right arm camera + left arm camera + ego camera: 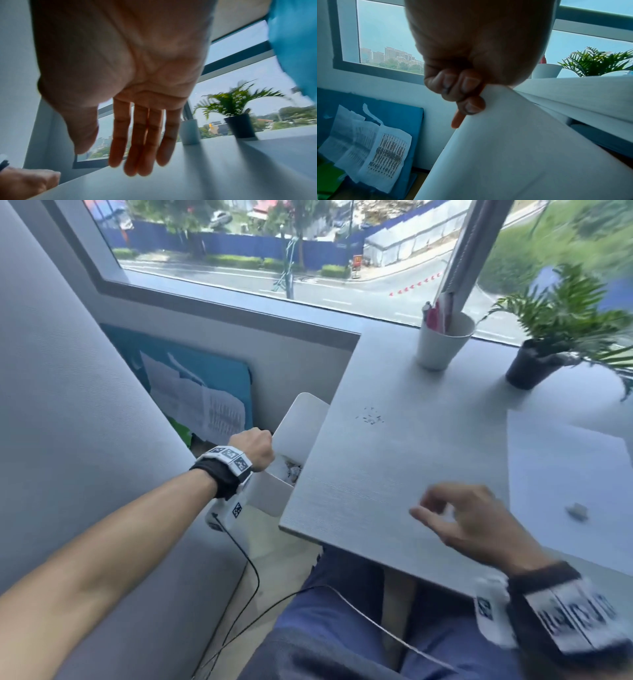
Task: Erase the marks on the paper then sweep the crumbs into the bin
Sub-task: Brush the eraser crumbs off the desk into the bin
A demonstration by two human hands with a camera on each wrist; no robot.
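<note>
Beside the table's left edge my left hand [255, 450] grips the rim of the white bin [270, 494], which has crumpled paper inside. In the left wrist view its fingers [462, 88] curl over the bin's white wall [505, 142]. A small patch of dark eraser crumbs [370, 417] lies on the grey table [359, 474], near that edge. My right hand [455, 511] hovers over the table's front, empty, with its fingers [140, 148] straight in the right wrist view. The white paper [565, 470] lies at the right with a small eraser [577, 511] on it.
A white cup [442, 344] with pens and a potted plant [534, 364] stand at the back of the table by the window. A blue board with torn sheets [195, 402] leans on the wall below. A grey partition is on the left.
</note>
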